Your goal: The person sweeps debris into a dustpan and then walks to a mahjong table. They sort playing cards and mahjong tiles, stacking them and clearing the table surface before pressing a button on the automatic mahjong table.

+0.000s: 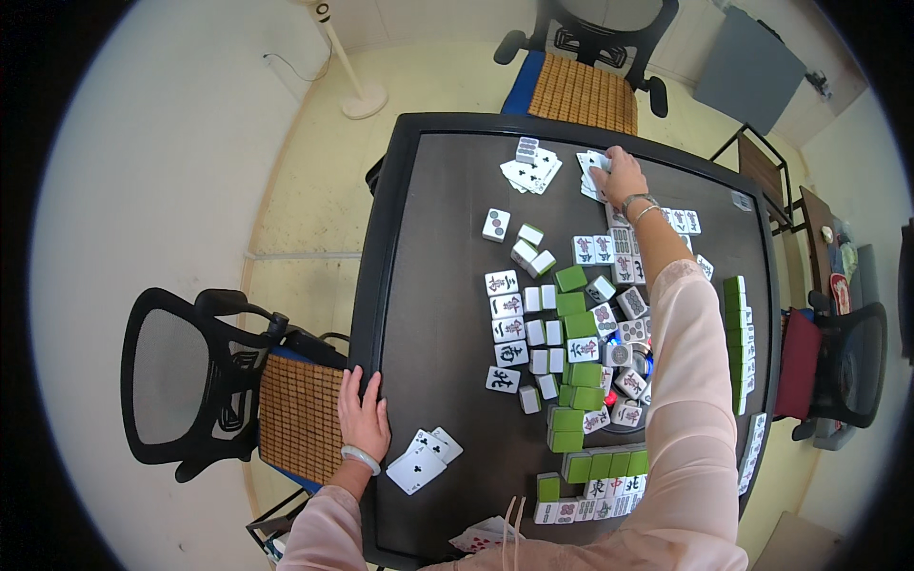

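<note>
My right hand [623, 175] reaches across to the far side of the mahjong table. Its fingers close on the right edge of a small fan of playing cards [588, 165], and they partly hide what they grip. Beside it on the left, a mahjong tile [528, 149] rests on a second fan of cards [537, 174]. My left hand [365, 414] lies with spread fingers on the black table rim [367, 314], holding nothing. Three or so overlapping club cards [421, 462] lie to its right. More cards [484, 537] show at the near edge, partly covered by my clothing.
Green-backed mahjong tiles [571, 304] and face-up tiles [508, 330] crowd the middle, partly hidden by my right arm. A tile row [737, 346] stands at the right. Office chairs stand left [300, 407], at the far side [582, 93] and right [850, 364]. A white pole stand [364, 100] is behind.
</note>
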Tool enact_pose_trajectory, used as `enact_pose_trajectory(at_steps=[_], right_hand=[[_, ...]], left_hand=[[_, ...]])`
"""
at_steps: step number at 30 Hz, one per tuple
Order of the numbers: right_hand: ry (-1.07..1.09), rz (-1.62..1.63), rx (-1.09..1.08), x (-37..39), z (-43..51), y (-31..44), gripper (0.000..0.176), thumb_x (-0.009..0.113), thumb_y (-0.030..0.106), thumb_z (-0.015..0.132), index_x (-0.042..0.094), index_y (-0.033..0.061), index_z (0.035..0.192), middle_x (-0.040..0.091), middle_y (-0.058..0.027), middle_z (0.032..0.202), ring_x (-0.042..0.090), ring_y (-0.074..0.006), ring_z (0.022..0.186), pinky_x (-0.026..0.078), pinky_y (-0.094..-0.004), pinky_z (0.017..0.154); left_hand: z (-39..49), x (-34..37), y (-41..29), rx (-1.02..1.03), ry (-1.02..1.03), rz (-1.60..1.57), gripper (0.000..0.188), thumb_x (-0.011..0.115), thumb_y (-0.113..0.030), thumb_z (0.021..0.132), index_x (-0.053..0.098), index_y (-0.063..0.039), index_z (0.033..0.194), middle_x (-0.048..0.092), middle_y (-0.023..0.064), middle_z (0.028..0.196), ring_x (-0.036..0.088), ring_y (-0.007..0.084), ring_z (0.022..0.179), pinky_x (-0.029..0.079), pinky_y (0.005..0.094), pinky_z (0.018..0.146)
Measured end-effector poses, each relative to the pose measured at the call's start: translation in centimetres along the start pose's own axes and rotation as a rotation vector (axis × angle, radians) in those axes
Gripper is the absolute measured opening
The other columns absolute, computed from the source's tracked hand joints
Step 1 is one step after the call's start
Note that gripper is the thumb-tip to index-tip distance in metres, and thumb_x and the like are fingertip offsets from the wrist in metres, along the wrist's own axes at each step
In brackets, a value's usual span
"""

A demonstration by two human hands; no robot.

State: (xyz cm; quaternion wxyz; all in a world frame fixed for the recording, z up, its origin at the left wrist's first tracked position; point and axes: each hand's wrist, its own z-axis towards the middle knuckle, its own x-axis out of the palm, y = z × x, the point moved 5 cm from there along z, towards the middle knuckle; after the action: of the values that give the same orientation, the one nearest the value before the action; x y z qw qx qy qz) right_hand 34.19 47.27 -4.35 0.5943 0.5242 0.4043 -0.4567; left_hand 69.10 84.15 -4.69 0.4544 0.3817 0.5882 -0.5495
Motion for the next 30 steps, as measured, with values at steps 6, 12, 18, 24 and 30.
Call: enact_pose_trajectory(at_steps=[6,12,18,24,30], right_hand=[[-0.017,-0.27,0.128,0.0,0.0,-1.2,0.024,0.046,0.03,0.079,0.054,0.0188,0.099,0.044,-0.005,0.108,0.04,-0.0269,0.1,0.033,-0.0402,0.083],[-0.01,-0.442,0.183,-1.8,-0.8,0.2,0.042,0.047,0.043,0.075,0.054,0.0071,0.095,0.052,-0.0084,0.104,0.045,-0.0254,0.1,0.031,-0.0385,0.084],[0.39,-0.274,0.458,-1.6,-1.1,1.6,0.069,0.05,0.06,0.067,0.051,0.004,0.107,0.051,-0.0104,0.111,0.045,-0.025,0.106,0.036,-0.0344,0.084],[0.39,0.056,0.577,1.4,0.5,0.5,0.065,0.064,0.047,0.063,0.047,0.0019,0.107,0.047,-0.0129,0.115,0.046,-0.0263,0.106,0.037,-0.0358,0.086],[0.167,0.345,0.549,2.5,0.4,1.5,0.031,0.055,0.02,0.072,0.055,0.0003,0.096,0.055,-0.0154,0.1,0.056,-0.0284,0.09,0.047,-0.0358,0.075]], left_hand=[[-0.1,0.2,0.3,-0.002,0.023,0.017,0.039,0.047,-0.011,0.077,0.042,-0.01,0.116,0.03,0.0154,0.124,0.025,0.0338,0.117,0.022,0.0423,0.095],[-0.1,0.1,0.2,0.009,0.016,0.018,0.039,0.047,-0.011,0.077,0.042,-0.01,0.116,0.031,0.0153,0.124,0.026,0.0339,0.117,0.022,0.0421,0.095],[0.0,0.1,0.2,0.012,0.015,0.018,0.039,0.048,-0.01,0.077,0.042,-0.01,0.115,0.031,0.0154,0.123,0.026,0.0341,0.117,0.023,0.0421,0.095],[-0.1,0.0,0.2,0.016,0.001,0.002,0.039,0.048,-0.01,0.077,0.043,-0.01,0.115,0.031,0.0152,0.123,0.026,0.0338,0.116,0.022,0.042,0.095],[-0.1,0.2,0.3,-0.002,0.037,0.0,0.04,0.047,-0.009,0.077,0.041,-0.009,0.116,0.03,0.0159,0.124,0.024,0.0339,0.118,0.021,0.0415,0.096]])
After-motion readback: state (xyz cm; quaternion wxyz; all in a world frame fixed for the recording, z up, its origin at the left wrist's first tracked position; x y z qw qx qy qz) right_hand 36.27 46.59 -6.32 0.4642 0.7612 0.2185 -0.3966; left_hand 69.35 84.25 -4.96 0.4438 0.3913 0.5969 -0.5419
